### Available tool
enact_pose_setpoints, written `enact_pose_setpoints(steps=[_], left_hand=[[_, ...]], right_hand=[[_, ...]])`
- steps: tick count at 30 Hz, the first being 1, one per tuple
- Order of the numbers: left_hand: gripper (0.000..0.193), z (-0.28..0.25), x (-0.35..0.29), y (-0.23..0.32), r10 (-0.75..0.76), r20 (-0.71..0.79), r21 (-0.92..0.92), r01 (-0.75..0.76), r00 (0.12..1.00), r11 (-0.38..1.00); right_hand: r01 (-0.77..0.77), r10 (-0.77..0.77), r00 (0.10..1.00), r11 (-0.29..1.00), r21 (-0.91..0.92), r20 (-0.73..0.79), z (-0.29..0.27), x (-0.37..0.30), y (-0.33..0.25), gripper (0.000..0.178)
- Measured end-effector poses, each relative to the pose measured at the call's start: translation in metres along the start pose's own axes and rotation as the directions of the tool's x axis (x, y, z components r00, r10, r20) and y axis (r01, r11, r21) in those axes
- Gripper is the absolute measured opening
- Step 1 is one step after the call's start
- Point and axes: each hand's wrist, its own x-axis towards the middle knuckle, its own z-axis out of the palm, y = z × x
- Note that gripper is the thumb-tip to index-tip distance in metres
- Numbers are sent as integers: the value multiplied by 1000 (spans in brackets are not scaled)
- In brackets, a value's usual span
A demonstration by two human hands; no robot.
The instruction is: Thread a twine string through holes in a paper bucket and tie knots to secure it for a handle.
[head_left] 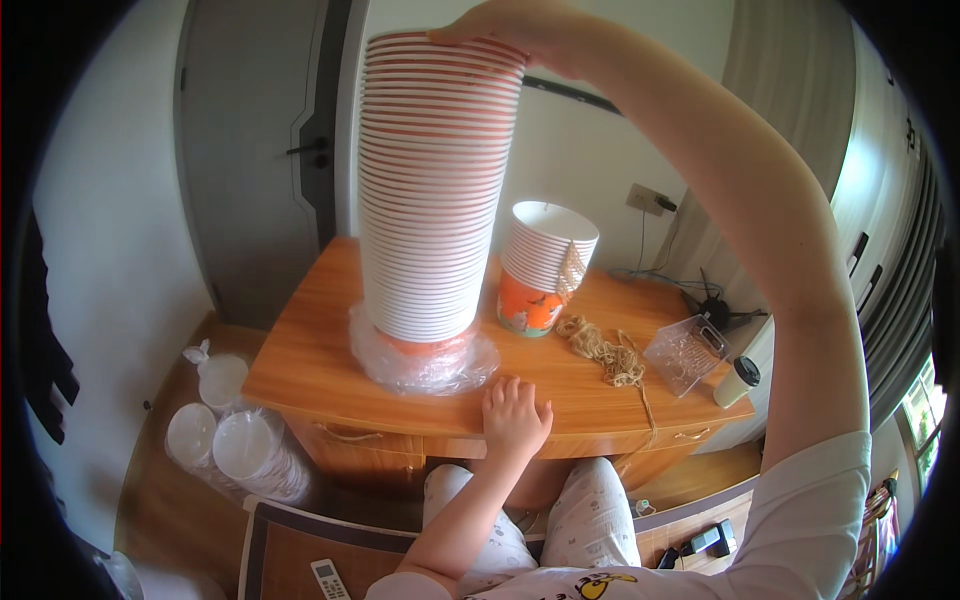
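A tall stack of white paper buckets (425, 200) with reddish bands between the rims stands on the desk. Crumpled clear plastic wrap (430, 362) lies gathered around its base. Raised high, my right hand (515, 32) reaches over the top of the stack and grips the uppermost rim, its fingers partly hidden. My left hand (516, 415) lies on the desk's front edge near the wrap, fingers stretched out and holding nothing. Behind and to the right is a shorter stack of buckets (540, 265), the lowest showing an orange print, with a beige cord handle hanging at its side.
On the wooden desk (310, 340) lie tangled beige cords (605, 350), a clear plastic box (688, 352) and a lidded cup (737, 382). Bagged bucket stacks (255, 450) stand on the floor at left. A white remote (329, 580) lies near my left arm.
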Motion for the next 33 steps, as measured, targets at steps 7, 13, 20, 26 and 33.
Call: enact_pose_setpoints(steps=[7,13,20,26,33], left_hand=[[39,2,2,1,-6,-3,-13,6,1000,1000],[40,0,2,0,-15,13,-21,15,1000,1000],[49,0,0,4,7,-1,21,-7,1000,1000],[105,-18,8,6,-4,53,-71,8,999,997],[134,0,17,-21,-71,138,-857,155,988,491]], right_hand=[[-78,65,994,983,163,83,-22,4,-11,44],[140,-58,974,912,386,-218,-54,22,-6,36],[382,-309,845,920,87,-436,-145,8,40,26],[233,-186,928,966,112,-324,-150,-88,123,23],[313,-312,950,949,38,-28,-48,-224,249,25]])
